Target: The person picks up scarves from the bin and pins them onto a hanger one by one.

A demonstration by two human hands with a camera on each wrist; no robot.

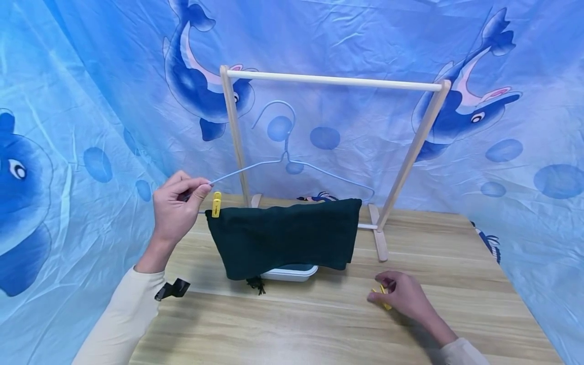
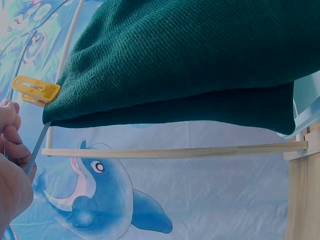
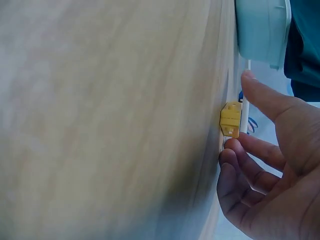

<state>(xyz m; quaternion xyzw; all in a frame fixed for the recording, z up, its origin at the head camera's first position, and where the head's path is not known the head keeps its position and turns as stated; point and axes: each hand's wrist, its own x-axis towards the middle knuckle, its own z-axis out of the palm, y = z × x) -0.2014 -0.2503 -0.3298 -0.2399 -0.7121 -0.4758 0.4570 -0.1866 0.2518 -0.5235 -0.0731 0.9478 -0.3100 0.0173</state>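
My left hand (image 1: 175, 208) pinches the left shoulder of a light blue wire hanger (image 1: 315, 167), holding it up off the table. Over the hanger's lower bar drapes a dark green knitted cloth (image 1: 283, 235), which looks like a scarf. A yellow clothespin (image 2: 37, 91) grips the cloth's left corner to the bar, close to my left fingers. On the right, my right hand (image 1: 406, 296) is low over the table, its thumb and fingers spread around a second yellow clothespin (image 3: 231, 120). The thumb is apart from that clothespin; whether a finger touches it is unclear.
Behind the hanger stands a drying rack with wooden side posts (image 1: 412, 154) and a white top rail (image 1: 333, 79). A pale basin (image 1: 292, 274) sits on the wooden table (image 1: 283, 324), partly hidden by the cloth. Dark fringe (image 1: 256, 285) shows beside it. A blue dolphin-print curtain surrounds the table.
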